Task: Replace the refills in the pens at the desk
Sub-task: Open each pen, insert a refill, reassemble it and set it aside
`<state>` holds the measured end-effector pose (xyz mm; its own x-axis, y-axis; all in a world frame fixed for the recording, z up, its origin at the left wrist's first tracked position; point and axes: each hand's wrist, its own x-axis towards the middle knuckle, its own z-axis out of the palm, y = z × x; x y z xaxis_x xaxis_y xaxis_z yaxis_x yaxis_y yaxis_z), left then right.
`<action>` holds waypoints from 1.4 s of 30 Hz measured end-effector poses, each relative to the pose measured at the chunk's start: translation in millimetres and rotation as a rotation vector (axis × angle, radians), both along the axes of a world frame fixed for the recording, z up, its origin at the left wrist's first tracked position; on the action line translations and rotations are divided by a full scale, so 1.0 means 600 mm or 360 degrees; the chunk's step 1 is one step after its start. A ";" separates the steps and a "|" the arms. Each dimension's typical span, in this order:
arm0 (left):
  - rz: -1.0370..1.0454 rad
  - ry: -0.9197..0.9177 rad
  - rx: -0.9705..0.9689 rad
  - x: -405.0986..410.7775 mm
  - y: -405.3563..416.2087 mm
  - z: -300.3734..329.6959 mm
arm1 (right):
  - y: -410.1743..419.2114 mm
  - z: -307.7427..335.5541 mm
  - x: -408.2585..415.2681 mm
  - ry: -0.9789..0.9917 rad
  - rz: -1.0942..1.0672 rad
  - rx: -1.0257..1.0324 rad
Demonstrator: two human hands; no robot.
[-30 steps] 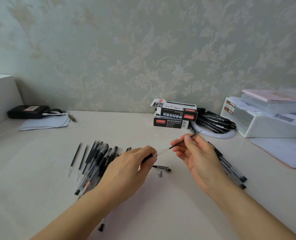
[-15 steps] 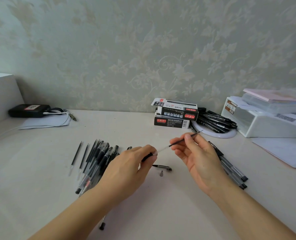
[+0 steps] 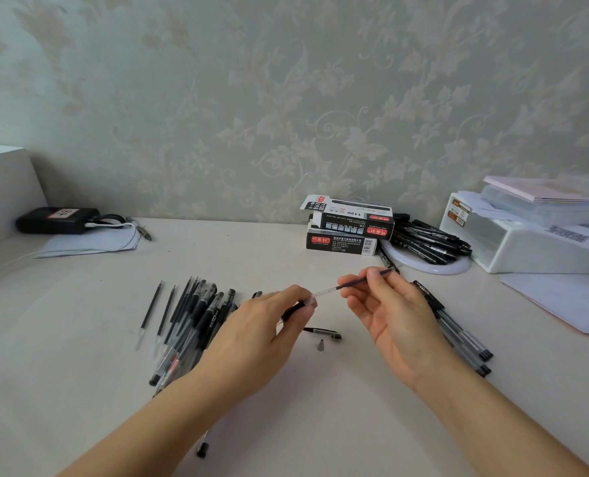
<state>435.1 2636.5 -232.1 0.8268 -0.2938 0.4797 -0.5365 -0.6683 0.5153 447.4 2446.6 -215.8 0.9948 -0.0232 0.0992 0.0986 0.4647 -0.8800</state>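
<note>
I see the refill (image 3: 355,283) as a thin rod, dark along the half toward the far right and clear toward the near left, slanting upward to the right above the desk (image 3: 286,425). Its clear end meets the open mouth of the pen barrel (image 3: 295,309), of which only a short black stretch shows past the fingers. Whether the refill's end sits inside the barrel I cannot tell.

My left hand (image 3: 255,342) grips the barrel, fingers curled round it, back of the hand up. My right hand (image 3: 394,325) pinches the refill's dark part between thumb and forefinger, palm turned toward the left hand, the other fingers loosely bent.

Taking the barrel as landmark: just nearer to me on the desk lie a pen cap (image 3: 324,333) and a small metal tip (image 3: 320,346). To its left lies a pile of pens (image 3: 196,321) with loose refills (image 3: 148,313) beyond that. To its right, behind my right hand, lie clear pens (image 3: 465,342). Farther back stand two stacked refill boxes (image 3: 348,228).
</note>
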 end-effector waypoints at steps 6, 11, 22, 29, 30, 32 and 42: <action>-0.0026 0.0065 -0.0068 -0.002 -0.001 0.001 | 0.002 -0.003 0.000 0.0073 0.0036 0.0116; -0.0025 0.0076 -0.0061 -0.002 0.000 0.002 | 0.002 -0.004 0.000 0.0066 0.0031 0.0082; 0.0022 0.0080 0.0073 -0.002 0.004 -0.002 | 0.000 0.003 -0.004 -0.0203 -0.0046 -0.0268; -0.0010 0.0094 0.0069 -0.003 0.002 0.001 | 0.005 0.000 -0.007 -0.0323 0.0008 -0.0361; -0.0031 0.0095 0.0066 -0.003 0.001 0.002 | 0.007 -0.001 -0.007 -0.0317 0.0024 -0.0366; -0.0053 0.0086 0.0052 -0.003 0.001 0.002 | 0.008 -0.001 -0.008 -0.0289 0.0013 -0.0336; -0.0061 0.0031 0.0010 -0.001 0.004 0.000 | -0.003 0.002 -0.004 -0.0081 0.0000 -0.0068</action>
<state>434.6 2638.7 -231.9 0.8239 -0.3283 0.4620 -0.5518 -0.6506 0.5217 444.8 2444.9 -214.5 0.9885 -0.0182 0.1504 0.1437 0.4268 -0.8929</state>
